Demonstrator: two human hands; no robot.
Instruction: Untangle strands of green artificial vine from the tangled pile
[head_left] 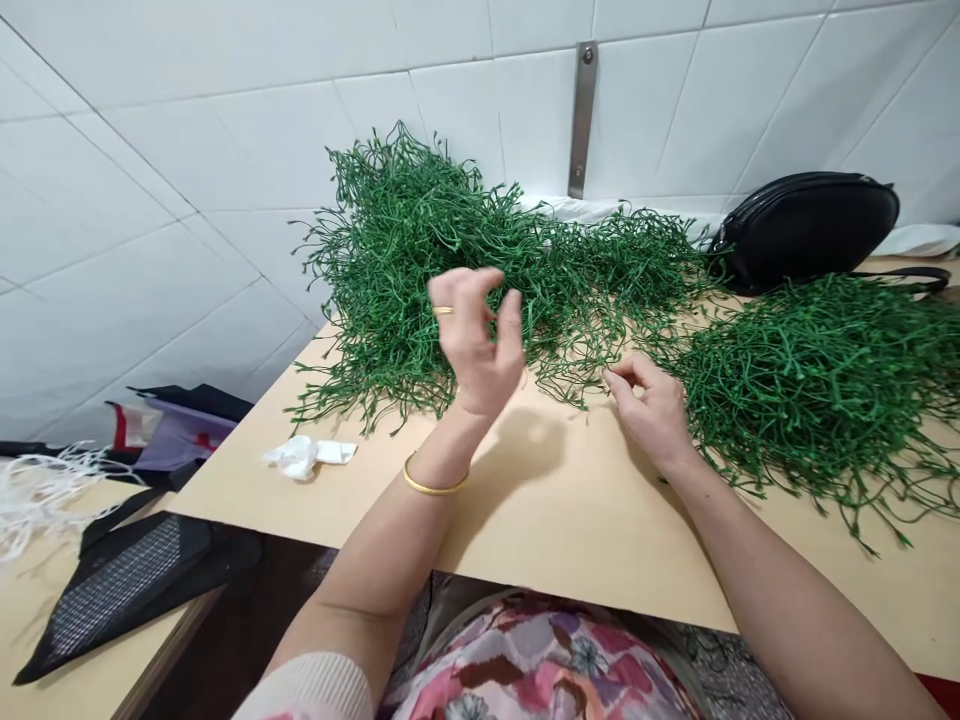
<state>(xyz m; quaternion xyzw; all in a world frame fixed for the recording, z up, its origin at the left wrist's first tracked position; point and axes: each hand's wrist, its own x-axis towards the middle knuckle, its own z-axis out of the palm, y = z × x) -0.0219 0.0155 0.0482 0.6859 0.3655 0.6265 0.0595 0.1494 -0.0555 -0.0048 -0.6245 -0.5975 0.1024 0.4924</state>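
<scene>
A large heap of thin green artificial plant stems [397,230] with small bud-like tips lies against the wall. Raised in front of it is my left hand [480,335], slightly blurred, with fingers curled and the thumb held apart. I see nothing in it. Low over the table, my right hand [649,405] pinches thumb and forefinger together at the edge of some loose green stems [574,375]. A stem end seems to sit at its fingertips. Just right of that hand, a second pile of green stems [817,375] spreads across the table.
The pale wooden table [570,530] meets a white tiled wall. A black bag [814,225] stands at the back right. A crumpled white tissue [307,455] lies on the left. Beyond the table's left edge are a black mesh item [127,585] and white strands [52,495].
</scene>
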